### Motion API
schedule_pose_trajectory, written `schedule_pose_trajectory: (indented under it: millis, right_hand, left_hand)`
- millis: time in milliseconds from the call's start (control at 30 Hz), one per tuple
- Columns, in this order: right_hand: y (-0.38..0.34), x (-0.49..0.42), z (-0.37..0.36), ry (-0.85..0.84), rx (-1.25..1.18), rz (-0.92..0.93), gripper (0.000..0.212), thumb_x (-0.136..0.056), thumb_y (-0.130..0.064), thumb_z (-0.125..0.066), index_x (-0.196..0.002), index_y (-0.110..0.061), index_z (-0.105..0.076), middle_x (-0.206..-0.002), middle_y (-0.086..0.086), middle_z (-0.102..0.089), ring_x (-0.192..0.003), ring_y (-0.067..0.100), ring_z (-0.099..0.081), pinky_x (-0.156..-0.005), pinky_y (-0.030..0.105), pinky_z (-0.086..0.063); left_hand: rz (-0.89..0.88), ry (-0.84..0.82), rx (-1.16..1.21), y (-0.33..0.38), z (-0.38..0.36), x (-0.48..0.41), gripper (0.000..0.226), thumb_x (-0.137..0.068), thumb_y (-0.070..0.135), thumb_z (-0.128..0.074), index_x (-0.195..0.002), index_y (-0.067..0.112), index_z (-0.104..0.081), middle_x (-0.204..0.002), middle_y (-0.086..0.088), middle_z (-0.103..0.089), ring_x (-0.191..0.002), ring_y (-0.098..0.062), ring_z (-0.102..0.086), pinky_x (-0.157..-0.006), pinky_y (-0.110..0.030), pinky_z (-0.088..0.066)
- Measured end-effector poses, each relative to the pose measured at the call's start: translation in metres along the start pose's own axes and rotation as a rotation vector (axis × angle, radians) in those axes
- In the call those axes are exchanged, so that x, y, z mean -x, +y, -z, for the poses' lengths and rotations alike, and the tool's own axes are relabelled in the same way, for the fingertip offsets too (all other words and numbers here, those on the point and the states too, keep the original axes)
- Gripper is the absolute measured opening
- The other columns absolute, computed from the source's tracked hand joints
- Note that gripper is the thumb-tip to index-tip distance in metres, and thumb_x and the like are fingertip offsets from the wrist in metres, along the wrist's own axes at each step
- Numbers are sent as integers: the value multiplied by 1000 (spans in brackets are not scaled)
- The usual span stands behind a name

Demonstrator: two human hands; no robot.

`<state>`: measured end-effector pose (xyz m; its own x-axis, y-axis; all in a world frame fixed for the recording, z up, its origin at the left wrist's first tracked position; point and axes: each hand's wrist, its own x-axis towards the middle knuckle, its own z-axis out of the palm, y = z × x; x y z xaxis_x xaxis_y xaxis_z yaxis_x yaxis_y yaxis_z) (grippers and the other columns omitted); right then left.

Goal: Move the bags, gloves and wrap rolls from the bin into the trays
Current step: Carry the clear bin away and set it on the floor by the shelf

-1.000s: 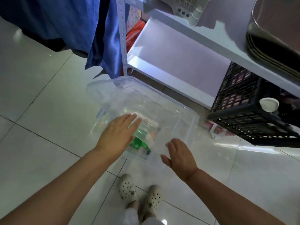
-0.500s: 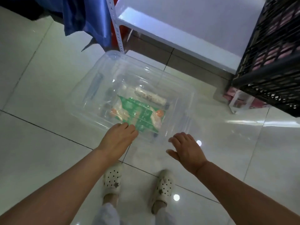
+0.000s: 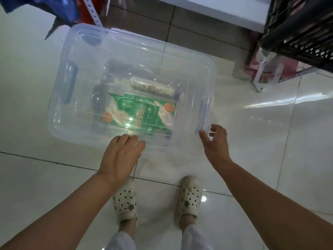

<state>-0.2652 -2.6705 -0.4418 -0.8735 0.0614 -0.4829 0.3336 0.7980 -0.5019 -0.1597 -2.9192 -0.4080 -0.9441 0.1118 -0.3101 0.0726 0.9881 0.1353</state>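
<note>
A clear plastic bin [image 3: 191,56] with its lid on stands on the tiled floor in front of my feet. Through the lid I see a green printed packet [image 3: 138,110] lying flat and a wrap roll [image 3: 153,87] just behind it. My left hand [image 3: 120,156] rests with straight fingers on the bin's near edge. My right hand [image 3: 215,141] hovers by the bin's near right corner, fingers loosely spread, holding nothing. No trays are in view.
A black plastic crate [image 3: 299,27] sits at the upper right above a small clear stand [image 3: 266,76]. A white shelf board [image 3: 225,9] and a metal upright [image 3: 91,13] run behind the bin, blue cloth [image 3: 45,6] at the upper left.
The view has tilted down onto the bin. My left hand slid from the lid's middle back to its near edge. My right hand moved right, toward the bin's corner latch.
</note>
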Motion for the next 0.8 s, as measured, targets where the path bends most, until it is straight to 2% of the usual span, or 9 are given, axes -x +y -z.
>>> schedule_pose_trajectory:
  millis: [100,200,300,367,467,533,633,700,800]
  right_hand:
    - [-5,-4,-10,-15,-65,-45,56,-86,-40,-60,-126,-4,-43,-123,12,-44,-105,23,-51,-89,37,-44]
    - [-8,-4,-16,19,2,-5,43,-85,-41,-61,-107,-5,-50,-100,6,-45,-87,23,-50,-73,33,-39]
    - [-10,-2,-19,30,-68,-65,35,-82,-43,-62,-90,-10,-51,-90,10,-53,-73,21,-50,-55,28,-35]
    - [-9,0,-19,33,-119,-111,35,-80,-45,-64,-86,-13,-50,-92,12,-57,-73,21,-53,-55,25,-39]
    - [-8,3,-19,10,-172,-221,39,-76,-47,-68,-85,-14,-50,-93,13,-61,-80,28,-61,-66,33,-50]
    - [-10,2,-18,3,-216,-279,37,-74,-47,-71,-79,-19,-47,-87,10,-61,-78,27,-63,-59,30,-47]
    - [-15,-10,-11,50,-236,-293,38,-73,-46,-72,-80,-18,-48,-78,4,-58,-70,21,-59,-52,25,-40]
    - [-19,-22,-4,89,-244,-291,41,-74,-47,-72,-84,-14,-50,-74,0,-56,-66,17,-55,-55,27,-40]
    - [-22,-41,5,115,-219,-252,42,-75,-47,-70,-85,-13,-50,-74,-1,-54,-68,19,-54,-62,29,-41]
  left_hand:
    - [7,-5,-2,0,-2,4,32,-54,14,-86,-78,11,-65,-73,-8,-63,-67,-29,-60,-60,-35,-50]
    - [18,-5,14,-1,-4,8,34,-52,13,-87,-78,11,-64,-73,-8,-63,-67,-29,-59,-60,-35,-50]
    - [31,5,48,-1,-7,9,33,-52,9,-86,-77,11,-65,-72,-7,-62,-66,-29,-58,-59,-34,-48]
    - [39,-3,62,-1,-8,10,37,-47,3,-85,-78,11,-64,-73,-7,-61,-66,-28,-57,-58,-32,-47]
    - [60,-22,74,-2,-10,15,44,-42,-3,-84,-79,10,-66,-75,-8,-63,-67,-28,-59,-58,-30,-48]
    - [76,-28,103,-2,-10,17,45,-43,-5,-83,-83,9,-67,-78,-9,-64,-70,-28,-60,-61,-30,-49]
    - [89,12,169,-3,-7,10,40,-55,6,-84,-92,9,-68,-90,-10,-66,-82,-30,-62,-72,-35,-51]
    - [103,55,178,-4,-4,0,39,-68,19,-79,-104,11,-67,-105,-11,-66,-97,-32,-61,-85,-42,-48]
    - [134,58,112,-6,1,-20,50,-74,25,-73,-121,13,-59,-126,-16,-57,-119,-35,-51,-98,-52,-38]
